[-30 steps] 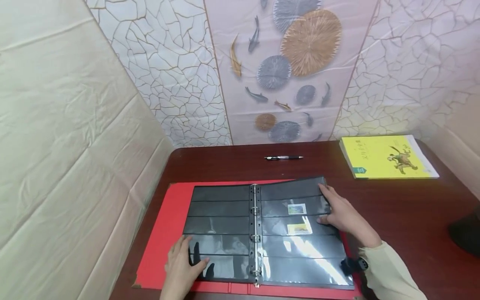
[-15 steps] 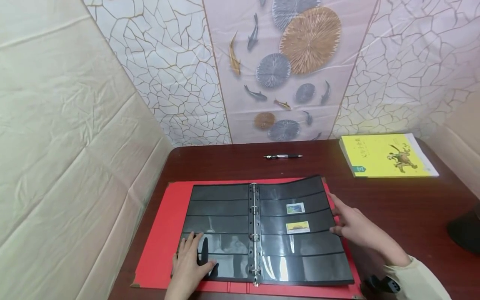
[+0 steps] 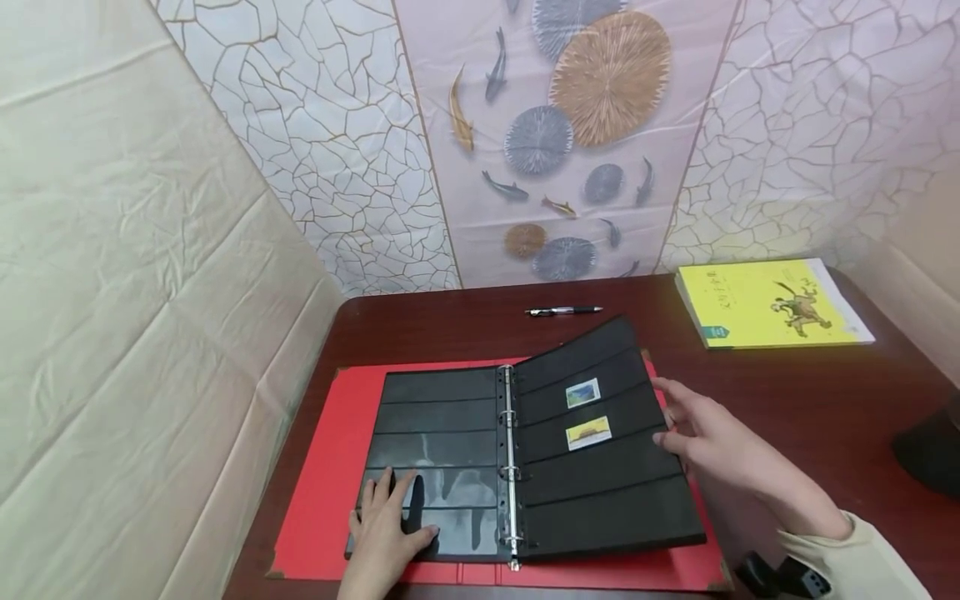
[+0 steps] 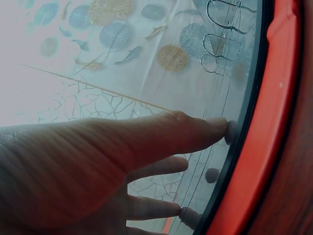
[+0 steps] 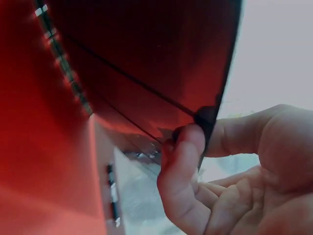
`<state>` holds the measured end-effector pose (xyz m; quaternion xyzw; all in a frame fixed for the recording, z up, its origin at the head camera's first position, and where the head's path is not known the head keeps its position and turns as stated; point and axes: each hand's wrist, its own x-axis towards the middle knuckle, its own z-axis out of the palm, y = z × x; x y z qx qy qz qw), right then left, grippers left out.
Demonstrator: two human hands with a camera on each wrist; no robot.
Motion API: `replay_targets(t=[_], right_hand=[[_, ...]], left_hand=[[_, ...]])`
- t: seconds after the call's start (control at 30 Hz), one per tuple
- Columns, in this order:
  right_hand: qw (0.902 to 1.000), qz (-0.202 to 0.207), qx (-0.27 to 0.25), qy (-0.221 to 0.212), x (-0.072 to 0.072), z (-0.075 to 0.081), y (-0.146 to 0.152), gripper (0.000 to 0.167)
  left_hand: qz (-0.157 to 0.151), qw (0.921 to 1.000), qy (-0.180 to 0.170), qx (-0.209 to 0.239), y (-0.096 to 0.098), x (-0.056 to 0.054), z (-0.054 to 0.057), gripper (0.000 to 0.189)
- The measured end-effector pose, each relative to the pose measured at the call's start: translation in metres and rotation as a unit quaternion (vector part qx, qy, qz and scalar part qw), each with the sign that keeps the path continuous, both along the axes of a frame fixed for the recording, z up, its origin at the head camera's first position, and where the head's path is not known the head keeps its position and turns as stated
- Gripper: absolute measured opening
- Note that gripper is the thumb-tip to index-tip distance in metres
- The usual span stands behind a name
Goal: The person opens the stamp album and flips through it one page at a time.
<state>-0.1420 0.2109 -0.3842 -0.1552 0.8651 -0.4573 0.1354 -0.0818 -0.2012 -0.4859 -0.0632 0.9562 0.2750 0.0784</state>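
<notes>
A red ring-binder stamp album (image 3: 318, 475) lies spread out on the table. Its black right page (image 3: 592, 500) is lifted at the outer edge and slopes up from the metal rings (image 3: 511, 442). My right hand (image 3: 712, 433) pinches that edge between thumb and fingers; in the right wrist view the fingers curl behind the page's underside (image 5: 146, 54). Two stamps, one blue-green (image 3: 582, 393) and one yellow (image 3: 588, 432), show in the page's strips. On the glossy left page (image 3: 442, 417) rests my left hand (image 3: 386, 533), its fingers spread, touching the surface near the lower outer corner.
Behind the album a pen (image 3: 564, 311) lies on the dark wooden table (image 3: 420, 325). A yellow book (image 3: 772, 304) is at the back right. A dark object (image 3: 930, 450) stands at the right edge. Patterned cloth walls (image 3: 360, 125) enclose the table's back and sides.
The right page's outer edge has risen from nearly flat, with my right hand shifting from over its surface to its outer edge. My left hand has slid slightly right on the left page.
</notes>
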Motion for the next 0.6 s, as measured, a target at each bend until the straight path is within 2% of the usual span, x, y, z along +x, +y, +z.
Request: replay_targets(t=[0.17,0.37,0.47,0.6], right_hand=[[0.9998,-0.006,0.002,0.021,-0.002,0.017,-0.015,0.071],[0.9996,-0.014,-0.004,0.025,-0.001,0.034,-0.033,0.070],[0.9992,-0.014,-0.002,0.038,-0.001,0.042,-0.040,0.067],[0.9984,-0.015,-0.009,0.054,-0.002,0.051,-0.049,0.063]], left_hand=[[-0.003,1.0000,-0.003,-0.002,0.001,-0.001,0.002,0.071],[-0.005,0.9999,-0.011,-0.005,0.002,-0.002,0.006,0.070],[-0.007,0.9997,-0.025,0.003,0.005,-0.003,0.012,0.070],[-0.004,0.9996,-0.026,0.015,0.012,-0.007,0.029,0.072]])
